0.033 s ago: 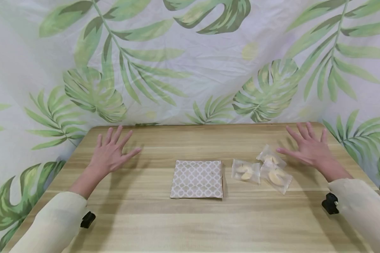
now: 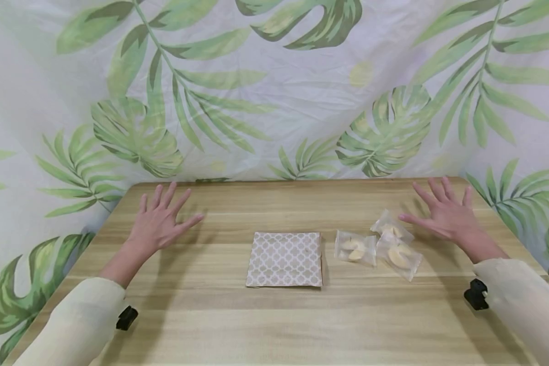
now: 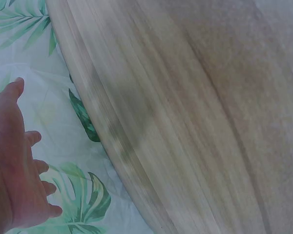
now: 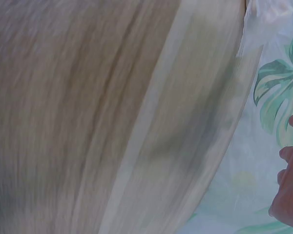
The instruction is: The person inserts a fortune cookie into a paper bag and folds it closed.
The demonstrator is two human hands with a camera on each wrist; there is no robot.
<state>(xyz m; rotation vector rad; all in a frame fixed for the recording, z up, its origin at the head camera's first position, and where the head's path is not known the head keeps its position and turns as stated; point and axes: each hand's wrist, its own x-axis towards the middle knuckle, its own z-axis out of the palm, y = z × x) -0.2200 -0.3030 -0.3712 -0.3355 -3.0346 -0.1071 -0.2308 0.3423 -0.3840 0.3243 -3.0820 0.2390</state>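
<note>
In the head view, the left hand is hovering over the worktop near its far left corner, its fingers spreading wide apart. The right hand is hovering near the far right corner, its fingers likewise spreading apart, with the thumb reaching just beside three wrapped cookies in clear wrappers. Two of these are overlapping; the third is lying just beside them, towards the left edge. A flat rectangular piece with a pale lattice pattern is lying about midway between the left and right edges. Pale sleeves are covering parts of the worktop towards both side edges, and a black device is showing under each forearm. A leaf-printed cloth is hanging behind the far edge.

In the left wrist view, the left hand is showing at the frame's side, fingers apart, while a shadow is falling near the worktop's edge.

In the right wrist view, the right hand is being partly cut off, fingers apart; a clear wrapper is showing by the worktop's edge.
</note>
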